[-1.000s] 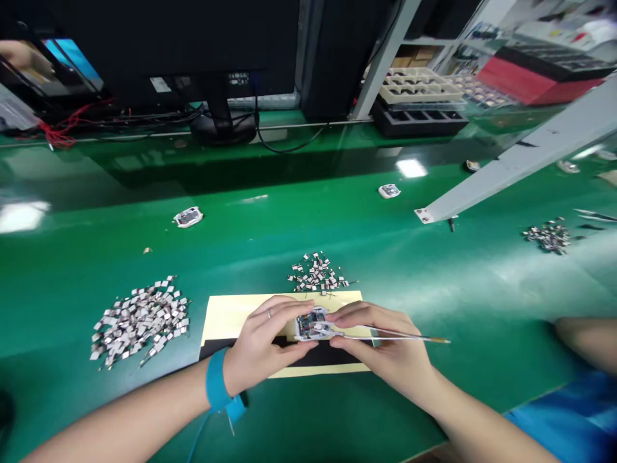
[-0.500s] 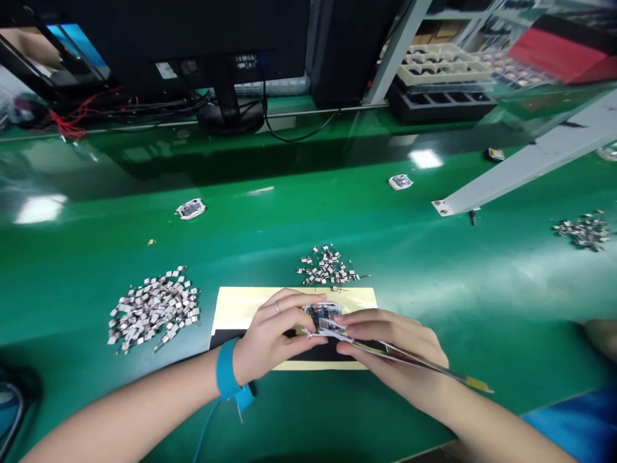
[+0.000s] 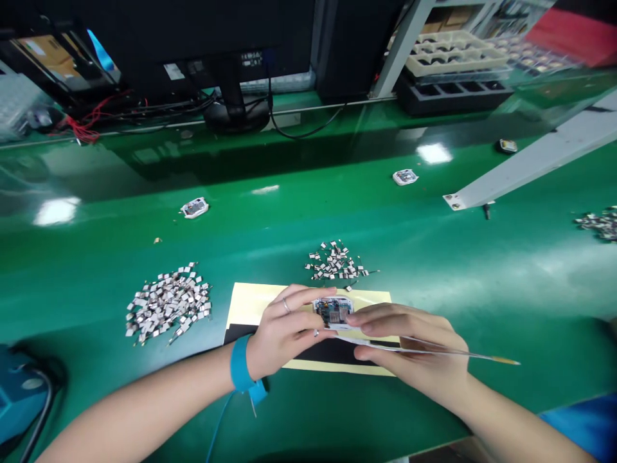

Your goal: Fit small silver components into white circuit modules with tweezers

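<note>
My left hand (image 3: 284, 328), with a ring and a blue wrist strap, grips a small white-cased device (image 3: 337, 314) by its left side. A circuit board with a square silver part shows inside the open case. My right hand (image 3: 419, 341) is closed around metal tweezers (image 3: 482, 355), whose yellow-marked end points right. The tweezers' front end runs left, just below the case; whether the tips grip anything I cannot tell. My right fingertips touch the device's right edge. Under both hands lies a pale yellow sheet (image 3: 255, 302) with a black band (image 3: 236, 332).
Piles of small silver parts lie left (image 3: 168, 302), behind the sheet (image 3: 336, 260), and far right (image 3: 600, 224). Similar devices rest farther back (image 3: 195, 207) (image 3: 405, 177). A grey metal post (image 3: 520, 161) slants in from the right. A monitor stand (image 3: 236, 116) and trays (image 3: 453, 96) stand behind.
The device has tilted so its board faces me more. The tweezers have dropped from over the board to below the case and lie flatter. The whole view has shifted slightly.
</note>
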Available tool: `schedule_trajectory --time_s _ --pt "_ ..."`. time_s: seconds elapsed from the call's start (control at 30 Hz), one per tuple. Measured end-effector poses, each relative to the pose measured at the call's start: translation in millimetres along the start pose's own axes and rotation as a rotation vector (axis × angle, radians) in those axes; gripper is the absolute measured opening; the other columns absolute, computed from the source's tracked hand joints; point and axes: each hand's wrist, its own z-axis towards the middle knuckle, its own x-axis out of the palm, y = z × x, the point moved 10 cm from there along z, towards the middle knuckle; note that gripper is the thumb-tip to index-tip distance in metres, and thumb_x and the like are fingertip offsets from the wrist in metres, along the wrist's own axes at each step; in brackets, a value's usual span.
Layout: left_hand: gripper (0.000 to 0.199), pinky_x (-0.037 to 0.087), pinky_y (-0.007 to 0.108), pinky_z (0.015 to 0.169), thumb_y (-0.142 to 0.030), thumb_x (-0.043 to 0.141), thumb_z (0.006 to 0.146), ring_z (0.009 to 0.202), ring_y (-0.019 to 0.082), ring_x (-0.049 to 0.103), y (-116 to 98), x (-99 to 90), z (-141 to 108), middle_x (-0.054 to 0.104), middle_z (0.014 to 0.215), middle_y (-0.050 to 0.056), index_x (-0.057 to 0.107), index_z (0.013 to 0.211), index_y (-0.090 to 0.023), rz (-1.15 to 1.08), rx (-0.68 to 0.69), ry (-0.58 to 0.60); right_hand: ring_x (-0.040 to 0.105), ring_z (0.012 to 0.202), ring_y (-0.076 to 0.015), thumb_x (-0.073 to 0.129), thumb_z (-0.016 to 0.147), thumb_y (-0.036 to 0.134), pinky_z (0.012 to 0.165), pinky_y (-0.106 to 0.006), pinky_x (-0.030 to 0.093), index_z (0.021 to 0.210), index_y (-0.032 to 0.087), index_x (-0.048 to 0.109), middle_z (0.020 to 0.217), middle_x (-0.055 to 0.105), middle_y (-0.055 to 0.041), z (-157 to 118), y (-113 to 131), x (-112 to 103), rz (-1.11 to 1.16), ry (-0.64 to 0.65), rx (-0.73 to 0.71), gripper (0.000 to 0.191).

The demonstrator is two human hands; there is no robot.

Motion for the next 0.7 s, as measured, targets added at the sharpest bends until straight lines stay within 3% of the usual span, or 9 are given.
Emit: schedule_trajectory --time_s 0.27,0.4,0.7 --pt "0.009 0.045 0.032 0.071 -0.019 0.062 0.070 0.087 0.018 0.054 -1.3 1.7 -0.4 0.059 0.105 0.010 0.055 0.065 -0.017 0.016 0.014 0.016 0.062 0.075 -0.0164 0.067 0.062 0.000 0.066 -0.028 0.054 0.086 0.019 0.060 0.083 0.066 -0.0032 2.6 8.8 0.3 -0.023 -0.044 -0.061 0.031" --pt "0.006 0.045 0.032 0.072 -0.021 0.064 0.069 0.084 0.018 0.055 1.7 2.3 -0.4 0.060 0.104 0.011 0.059 0.069 -0.017 0.003 -0.005 0.025 0.062 0.076 -0.0164 0.067 0.062 0.000 0.066 -0.027 0.053 0.086 0.020 0.060 0.083 0.065 -0.0027 0.6 4.8 -0.7 -0.050 -0.059 -0.008 0.033" --pt "0.016 0.044 0.030 0.067 -0.023 0.069 0.063 0.077 0.018 0.060 7.8 -4.7 2.7 0.065 0.091 0.013 0.057 0.067 -0.014 -0.053 -0.082 -0.054 0.062 0.076 -0.0163 0.067 0.063 0.001 0.067 -0.026 0.054 0.080 0.016 0.062 0.084 0.065 -0.0049 1.9 2.6 -1.5 0.030 -0.026 0.006 0.023"
